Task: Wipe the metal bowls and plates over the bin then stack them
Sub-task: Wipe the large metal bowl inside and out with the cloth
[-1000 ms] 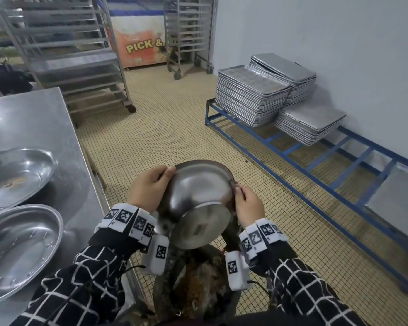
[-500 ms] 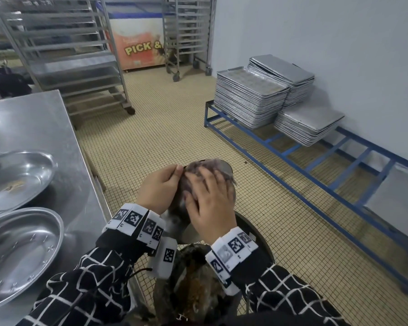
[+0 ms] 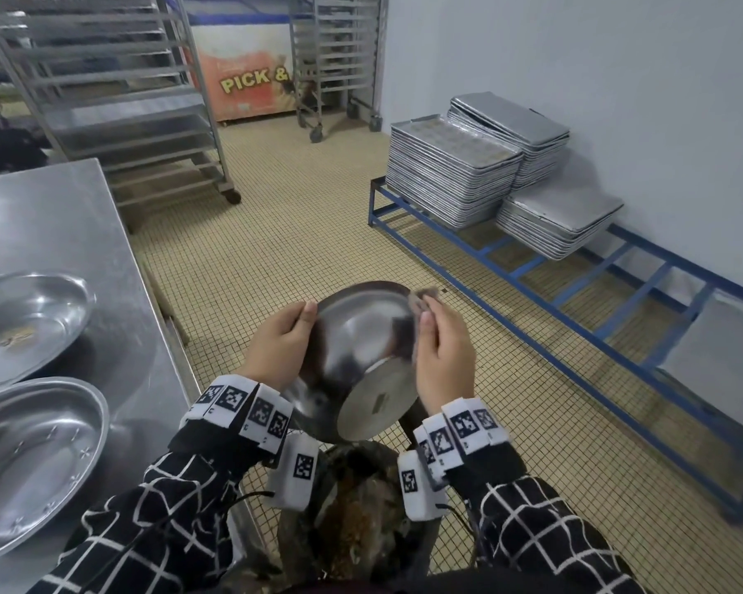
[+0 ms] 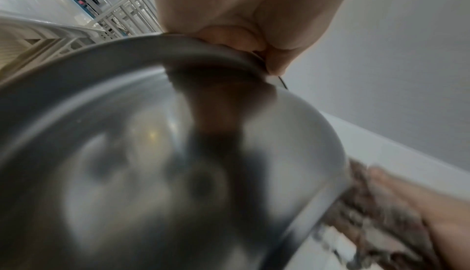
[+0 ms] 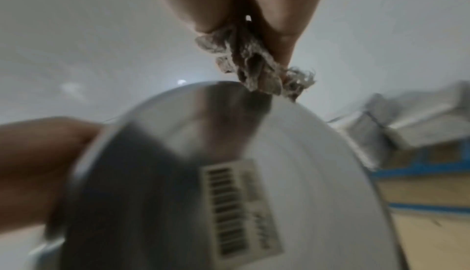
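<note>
Barcode label under bowl, digits blurred.

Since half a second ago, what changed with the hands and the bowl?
The right hand, pinching the rag, slid off the bowl's underside to its right rim. The left hand still grips the left rim; the bowl stays tilted over the bin.

Steel surface at left carries two shallow metal plates, side by side, rims near.
</note>
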